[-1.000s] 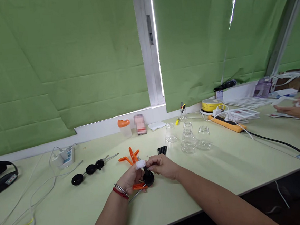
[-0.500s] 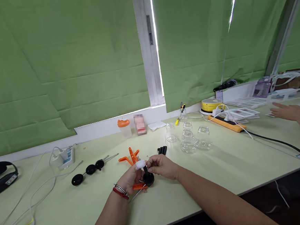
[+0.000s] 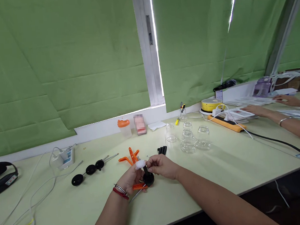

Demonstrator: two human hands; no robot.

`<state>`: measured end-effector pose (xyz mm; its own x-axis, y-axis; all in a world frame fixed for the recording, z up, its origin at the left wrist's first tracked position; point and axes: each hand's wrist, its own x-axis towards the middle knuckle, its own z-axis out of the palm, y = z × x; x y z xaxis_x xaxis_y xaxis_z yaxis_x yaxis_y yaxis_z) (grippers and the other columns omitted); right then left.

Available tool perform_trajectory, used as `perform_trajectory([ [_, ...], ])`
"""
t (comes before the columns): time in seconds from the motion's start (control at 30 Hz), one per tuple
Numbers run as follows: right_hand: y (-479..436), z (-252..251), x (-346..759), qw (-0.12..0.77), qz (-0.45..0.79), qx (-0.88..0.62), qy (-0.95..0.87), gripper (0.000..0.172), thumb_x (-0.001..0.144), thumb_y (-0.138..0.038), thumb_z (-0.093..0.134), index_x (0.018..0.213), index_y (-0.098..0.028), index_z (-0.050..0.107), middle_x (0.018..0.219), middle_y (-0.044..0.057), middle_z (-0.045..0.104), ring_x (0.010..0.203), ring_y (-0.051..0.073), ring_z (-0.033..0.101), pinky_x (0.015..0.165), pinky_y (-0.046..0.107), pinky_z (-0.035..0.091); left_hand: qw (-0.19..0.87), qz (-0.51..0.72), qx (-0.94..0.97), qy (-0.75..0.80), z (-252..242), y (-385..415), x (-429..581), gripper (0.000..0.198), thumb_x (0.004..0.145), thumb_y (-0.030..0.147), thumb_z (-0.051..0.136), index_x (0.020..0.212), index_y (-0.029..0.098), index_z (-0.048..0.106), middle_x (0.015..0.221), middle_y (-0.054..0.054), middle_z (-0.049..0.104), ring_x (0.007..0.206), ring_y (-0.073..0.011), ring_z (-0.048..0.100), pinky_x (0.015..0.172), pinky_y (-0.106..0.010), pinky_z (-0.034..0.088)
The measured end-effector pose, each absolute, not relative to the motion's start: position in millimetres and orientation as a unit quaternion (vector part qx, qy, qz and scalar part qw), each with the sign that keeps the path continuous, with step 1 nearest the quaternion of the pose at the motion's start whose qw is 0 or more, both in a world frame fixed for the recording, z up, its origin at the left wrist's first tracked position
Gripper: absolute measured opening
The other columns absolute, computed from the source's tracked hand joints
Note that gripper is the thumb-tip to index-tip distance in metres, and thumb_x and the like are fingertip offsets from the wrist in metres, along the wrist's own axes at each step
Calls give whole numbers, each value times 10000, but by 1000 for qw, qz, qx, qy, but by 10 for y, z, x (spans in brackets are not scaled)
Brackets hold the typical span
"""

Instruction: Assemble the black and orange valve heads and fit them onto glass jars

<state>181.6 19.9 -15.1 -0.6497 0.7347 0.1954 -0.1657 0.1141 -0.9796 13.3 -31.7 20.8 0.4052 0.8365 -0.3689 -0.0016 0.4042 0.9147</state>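
Left hand: near the table's front edge, curled around a black knob and an orange piece.
Right hand: fingertips pinching the knob's upright stem.
Just behind: orange clips.
Toward the back edge: glass jars.
Far right edge: another person's hand, flat on papers.

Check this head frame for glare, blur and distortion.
Head view: daylight glares through gaps between green fabric blinds; white window frame leans, lens distortion; small pink box is pixelated; left hand, right hand and black round plastic knob are sharp.
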Motion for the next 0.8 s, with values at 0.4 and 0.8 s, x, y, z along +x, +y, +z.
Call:
perform_trajectory([
  [0.4, 186, -139, 1821, 355, 645, -220, -640, 330, 582, -331, 806, 741, -148, 581, 635, -53, 542, 561, 71, 448, 560, 241, 353, 703, 303, 460, 450, 210, -319, 137, 495, 773, 550, 497, 1126, 203, 482, 675, -23, 543, 607, -214, 563, 492, -283, 373],
  [0.8, 222, -194, 1814, 354, 658, -190, -636, 377, 539, -322, 849, 744, -136, 593, 730, -28, 578, 673, 97, 534, 708, 293, 437, 698, 303, 456, 461, 185, -294, 123, 558, 747, 580, 520, 1159, 203, 490, 682, -35, 564, 633, -235, 587, 491, -293, 393],
])
